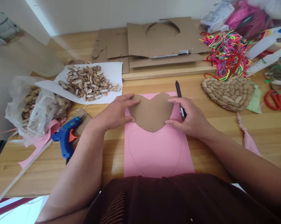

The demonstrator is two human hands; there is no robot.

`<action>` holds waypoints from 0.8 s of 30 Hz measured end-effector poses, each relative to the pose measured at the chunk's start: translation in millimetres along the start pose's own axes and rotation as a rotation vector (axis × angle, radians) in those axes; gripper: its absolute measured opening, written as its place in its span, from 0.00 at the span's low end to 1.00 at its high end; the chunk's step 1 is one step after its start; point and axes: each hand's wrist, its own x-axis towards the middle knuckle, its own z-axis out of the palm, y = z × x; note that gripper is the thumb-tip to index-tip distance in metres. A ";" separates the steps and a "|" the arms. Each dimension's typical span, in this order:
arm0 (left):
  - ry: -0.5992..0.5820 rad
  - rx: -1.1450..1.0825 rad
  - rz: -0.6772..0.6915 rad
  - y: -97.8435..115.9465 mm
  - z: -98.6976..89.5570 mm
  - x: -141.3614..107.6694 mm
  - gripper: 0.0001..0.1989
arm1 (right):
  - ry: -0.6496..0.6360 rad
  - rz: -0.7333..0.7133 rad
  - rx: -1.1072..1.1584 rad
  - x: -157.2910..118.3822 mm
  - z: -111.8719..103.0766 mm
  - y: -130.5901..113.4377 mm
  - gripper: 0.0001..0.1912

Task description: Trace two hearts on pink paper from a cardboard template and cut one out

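A brown cardboard heart [152, 113] lies flat on the upper part of a pink paper sheet [154, 152]. My left hand [113, 112] holds its left edge, thumb below and fingers above. The right edge is held the same way by my right hand [189, 116], with thumb and fingertips on the cardboard. Below the cardboard, a heart outline is drawn on the pink paper, its top partly covered. A black pen [178, 90] lies beside the sheet, partly behind my right hand.
Peanut shells [86, 82] lie on white paper at the left, near a plastic bag [26, 109] and a blue glue gun [64, 137]. Cardboard pieces [161, 40] are at the back. At right are a shell-covered heart [229, 93], colourful cords [226, 53] and red scissors [275, 99].
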 end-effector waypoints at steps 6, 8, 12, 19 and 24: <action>0.004 -0.001 0.010 -2.2 1.3 -0.1 0.37 | 0.003 0.002 0.007 -0.1 -0.4 0.8 0.33; 0.007 -0.003 0.011 -2.6 1.3 0.0 0.37 | 0.005 0.004 0.009 0.1 -0.6 0.9 0.33; 0.001 -0.002 -0.001 -1.7 0.7 0.4 0.38 | 0.005 0.002 0.007 0.7 -0.8 0.3 0.33; 0.008 -0.002 0.007 -1.6 1.6 1.0 0.38 | 0.002 -0.006 -0.002 1.2 -1.3 -0.5 0.32; 0.004 -0.001 0.016 -1.9 1.6 0.9 0.37 | -0.006 -0.001 -0.009 1.6 -1.1 1.0 0.32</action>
